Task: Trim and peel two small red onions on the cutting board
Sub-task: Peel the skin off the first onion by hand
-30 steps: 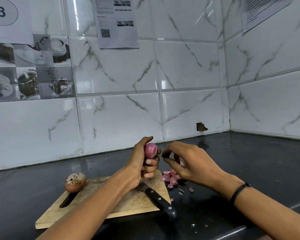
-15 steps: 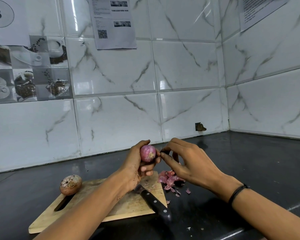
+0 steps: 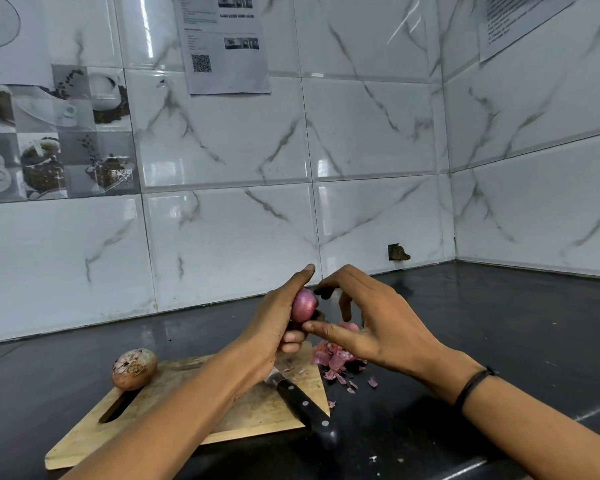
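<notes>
Head view: one onion in your hands, one on the board

At the left, the unpeeled onion [image 3: 134, 368] sits in its brown, papery skin on the far left corner of the cutting board [image 3: 187, 410], just behind the board's handle slot. The board lies slantwise on the dark bench [image 3: 499, 323].

Your left grip [image 3: 278, 327] is raised above the board's far right part and is clamped on the purple onion [image 3: 303, 304]. Its fingers curl under and around the onion and the thumb stands up behind it. This onion is smooth and glossy and is held in the air, clear of the board.

Below your left wrist lies the knife [image 3: 302, 407]. Its blade is mostly hidden by your arm, and its black riveted handle runs over the board's near right corner and out above the bench.

Pink skins [image 3: 336, 362] are heaped on the bench just off the board's right edge, with a few scraps scattered nearer to you.

Your right grip [image 3: 385, 327] meets the onion from the right, its thumb reaching under it and a bent fingertip at its top. I cannot tell whether it is nipping any skin. A dark wristband [image 3: 471, 386] circles that wrist.
</notes>
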Tool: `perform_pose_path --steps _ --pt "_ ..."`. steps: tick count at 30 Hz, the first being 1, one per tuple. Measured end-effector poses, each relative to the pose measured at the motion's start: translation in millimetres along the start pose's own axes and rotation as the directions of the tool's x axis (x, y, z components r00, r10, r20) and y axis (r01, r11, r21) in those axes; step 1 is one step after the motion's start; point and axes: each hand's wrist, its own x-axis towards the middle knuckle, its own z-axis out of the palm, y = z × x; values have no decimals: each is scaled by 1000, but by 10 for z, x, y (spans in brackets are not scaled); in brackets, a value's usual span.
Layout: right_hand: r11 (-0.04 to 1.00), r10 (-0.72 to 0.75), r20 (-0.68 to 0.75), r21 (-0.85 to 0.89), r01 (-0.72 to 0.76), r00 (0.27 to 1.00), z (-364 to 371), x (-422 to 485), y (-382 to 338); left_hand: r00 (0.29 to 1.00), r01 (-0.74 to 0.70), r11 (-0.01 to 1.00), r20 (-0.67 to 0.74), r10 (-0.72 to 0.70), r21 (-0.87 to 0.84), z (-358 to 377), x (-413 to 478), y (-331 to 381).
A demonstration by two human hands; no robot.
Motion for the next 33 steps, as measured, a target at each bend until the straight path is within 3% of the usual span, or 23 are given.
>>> perform_pose_path --steps 6,14,24,27,33 --pt "999 -26 -14 24 27 1000 13 1 -35 998 -58 993 1 58 107 32 -57 36" --pt "997 45 -31 72 -42 999 14 2 -3 995 -85 980 73 73 180 16 -86 13" --pt "995 -28 -4 90 29 1000 -1 21 -39 992 -128 936 43 120 327 61 -126 29" --pt "994 -37 -20 99 38 999 -4 20 -26 991 -130 948 -1 136 292 94 -121 22" --pt "993 -44 -40 103 48 998 -2 16 -18 962 -237 865 -18 272 442 65 -51 -12"
